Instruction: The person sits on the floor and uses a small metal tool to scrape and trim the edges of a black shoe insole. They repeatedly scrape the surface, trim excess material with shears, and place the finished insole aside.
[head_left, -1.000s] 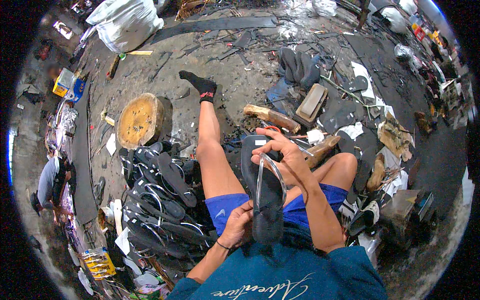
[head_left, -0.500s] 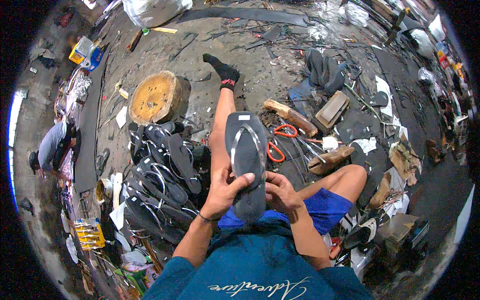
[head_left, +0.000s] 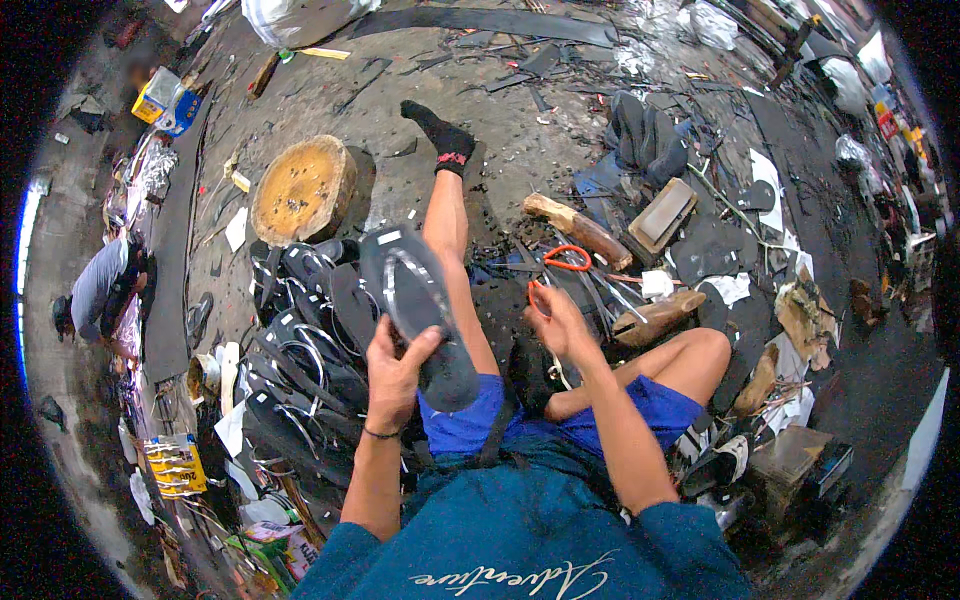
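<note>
My left hand [head_left: 395, 370] is closed around the edge of a black flip-flop [head_left: 440, 350] with a shiny silver strap, its thumb on the footbed. The flip-flop is raised and tilted, just right of a heap of black flip-flops [head_left: 310, 350]. Over on the right, my right hand [head_left: 560, 322] is closed on one orange handle loop of a pair of scissors [head_left: 567, 258]. The other loop sticks out beyond the fingers. Part of the held loop is hidden by my fingers.
A round wooden block [head_left: 297, 192] stands beyond the heap. Right of the scissors lie a wooden stick [head_left: 580, 232], a rectangular block [head_left: 664, 216] and a carved wooden piece [head_left: 658, 318]. My outstretched leg [head_left: 450, 220] runs between my hands. Another person [head_left: 102, 290] bends over at far left.
My right hand has let go of the flip-flop and taken hold of the scissors' handle. My left hand has carried the flip-flop leftward, toward the heap.
</note>
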